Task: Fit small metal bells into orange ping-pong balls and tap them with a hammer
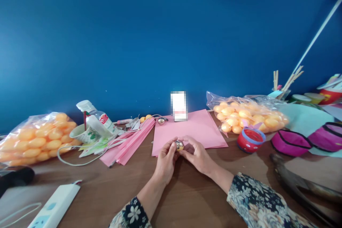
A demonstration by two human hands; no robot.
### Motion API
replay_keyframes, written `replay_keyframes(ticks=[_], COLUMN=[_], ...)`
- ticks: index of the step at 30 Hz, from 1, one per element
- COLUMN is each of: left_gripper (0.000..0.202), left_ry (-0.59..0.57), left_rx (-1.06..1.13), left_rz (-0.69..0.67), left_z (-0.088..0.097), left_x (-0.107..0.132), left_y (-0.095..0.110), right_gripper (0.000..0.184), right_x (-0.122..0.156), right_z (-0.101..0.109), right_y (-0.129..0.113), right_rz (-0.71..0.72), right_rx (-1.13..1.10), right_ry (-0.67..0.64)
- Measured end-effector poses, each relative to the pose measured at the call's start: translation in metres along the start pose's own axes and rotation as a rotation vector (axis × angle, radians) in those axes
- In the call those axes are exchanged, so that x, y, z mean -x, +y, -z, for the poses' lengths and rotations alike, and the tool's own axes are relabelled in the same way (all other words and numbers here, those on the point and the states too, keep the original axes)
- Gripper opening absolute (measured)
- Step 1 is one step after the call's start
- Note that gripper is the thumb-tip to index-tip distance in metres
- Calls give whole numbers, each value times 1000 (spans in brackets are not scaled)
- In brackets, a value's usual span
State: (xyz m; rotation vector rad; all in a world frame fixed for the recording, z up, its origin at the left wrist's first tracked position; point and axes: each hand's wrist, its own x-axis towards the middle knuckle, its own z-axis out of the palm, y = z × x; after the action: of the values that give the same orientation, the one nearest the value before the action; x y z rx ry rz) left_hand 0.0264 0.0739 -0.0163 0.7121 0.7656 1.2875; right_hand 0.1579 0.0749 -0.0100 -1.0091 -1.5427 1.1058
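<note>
Just above the front edge of the pink paper sheets (184, 128), a small shiny metallic ball (179, 145) is held between both hands. The thumb and fingers of my left hand (166, 158) pinch it from the left. From the right, my right hand (197, 155) closes on it, thumb along the near side and fingers curled behind. Part of the ball is hidden by the fingers. A similar shiny ball (161, 120) lies near the back left corner of the pink sheets, apart from both hands.
Pink paper strips (133, 140), a paper cup (82, 133) and a plastic bottle (103, 119) lie left. Bags of orange balls (40, 139) (245, 115) flank the table. A red cup (249, 140), magenta pouches (291, 143) and a power strip (55, 206) are nearer.
</note>
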Motion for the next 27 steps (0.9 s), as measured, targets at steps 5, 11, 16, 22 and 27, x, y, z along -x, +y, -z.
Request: replay_keyframes(ticks=[5, 11, 16, 22, 27], left_gripper=[32, 34, 37, 37, 36], left_ry=[5, -42, -65, -43, -17], left_rx=[-40, -30, -32, -9, -9], left_rz=[-11, -29, -38, -52, -42], left_z=[1, 1, -1, -3, -2], left_x=[0, -1, -1, 2, 3], left_y=[0, 1, 2, 4, 3], right_gripper=[33, 33, 40, 32, 26], right_x=[1, -2, -2, 23, 79], right_z=[0, 2, 2, 7, 41], right_y=[0, -2, -1, -22, -46], right_rz=[32, 21, 46, 98, 104], right_rx=[34, -13, -11, 207, 470], right_ry=[20, 27, 20, 155, 143])
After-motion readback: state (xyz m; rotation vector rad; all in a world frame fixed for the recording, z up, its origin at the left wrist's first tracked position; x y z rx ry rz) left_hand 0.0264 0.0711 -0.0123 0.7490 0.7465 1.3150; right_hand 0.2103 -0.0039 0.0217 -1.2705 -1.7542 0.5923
